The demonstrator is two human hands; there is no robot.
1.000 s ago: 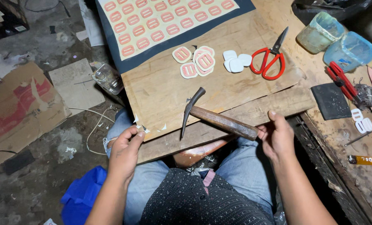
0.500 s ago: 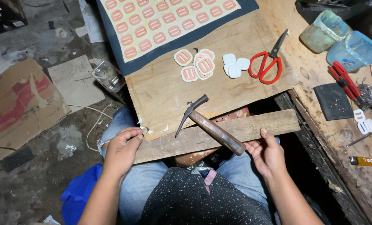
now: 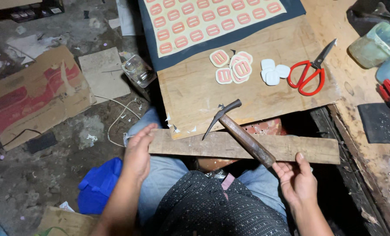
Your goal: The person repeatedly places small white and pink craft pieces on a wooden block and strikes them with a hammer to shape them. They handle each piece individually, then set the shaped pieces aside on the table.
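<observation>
My left hand [image 3: 138, 153] lay flat and open against the left end of the wooden plank [image 3: 243, 147], palm pressing on its end grain with the fingers together, gripping nothing. The plank ran across my lap, just below the near edge of the plywood board [image 3: 247, 94] and slightly apart from it toward the right. My right hand [image 3: 297, 177] was at the plank's near edge, right of its middle, fingers half curled with the thumb up on the wood; the butt of the hammer [image 3: 241, 131] handle rested right at my fingertips, though I could not tell whether I truly had hold of it. The hammer lay slanted over the plank, its dark pointed head resting on the near edge of the board and its wooden handle running down and right toward my hand.

Farther up the board, near its middle, sat a small heap of pink-and-white cut labels [image 3: 232, 67], and just right of them a few plain white pieces [image 3: 272, 73]. Red-handled scissors [image 3: 310, 70] lay near the board's right edge, blades pointing toward the far right corner. At the far edge of the board lay a dark sheet printed with rows of the same pink labels [image 3: 203, 22]. On the floor off the left edge were a flattened cardboard box [image 3: 33, 96] and a blue bag [image 3: 99, 185] beside my knee.
</observation>
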